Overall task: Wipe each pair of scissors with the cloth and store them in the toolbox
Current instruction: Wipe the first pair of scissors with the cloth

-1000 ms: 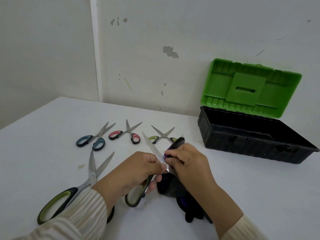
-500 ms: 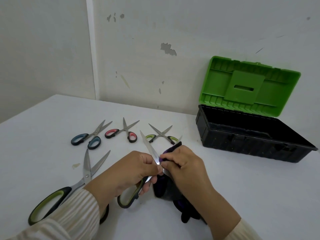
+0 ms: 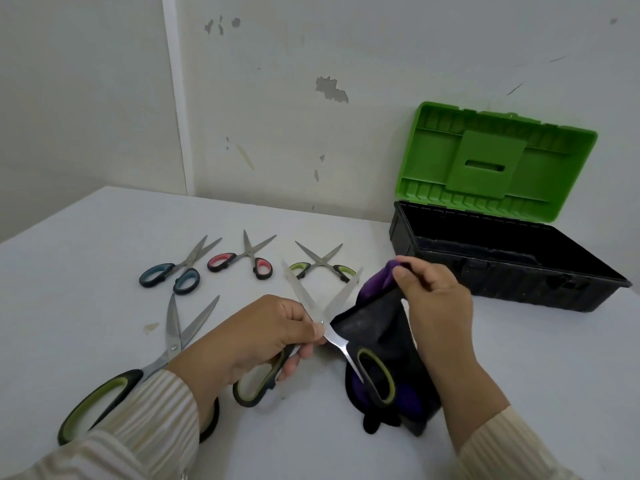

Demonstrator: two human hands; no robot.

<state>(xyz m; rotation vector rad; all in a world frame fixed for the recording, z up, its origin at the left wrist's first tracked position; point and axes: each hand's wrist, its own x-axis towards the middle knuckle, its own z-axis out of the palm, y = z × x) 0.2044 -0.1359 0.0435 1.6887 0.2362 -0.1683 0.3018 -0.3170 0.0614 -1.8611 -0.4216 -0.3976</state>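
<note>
My left hand (image 3: 256,337) grips a large pair of scissors (image 3: 313,315) with green-and-black handles near the pivot, blades spread wide and pointing away. My right hand (image 3: 434,303) pinches the top edge of a dark black-and-purple cloth (image 3: 375,327), which hangs behind the right blade and right handle. The black toolbox (image 3: 512,271) stands open at the right back, its green lid (image 3: 495,164) leaning on the wall; I see nothing inside it.
On the white table lie a second large green-handled pair (image 3: 173,344) partly under my left sleeve, and three small pairs in a row: blue-handled (image 3: 183,271), pink-handled (image 3: 247,259), green-handled (image 3: 320,263). Walls close the back and left.
The held scissors' blades have swung apart. My right hand left the blade and lifted the cloth's top edge up and to the right.
</note>
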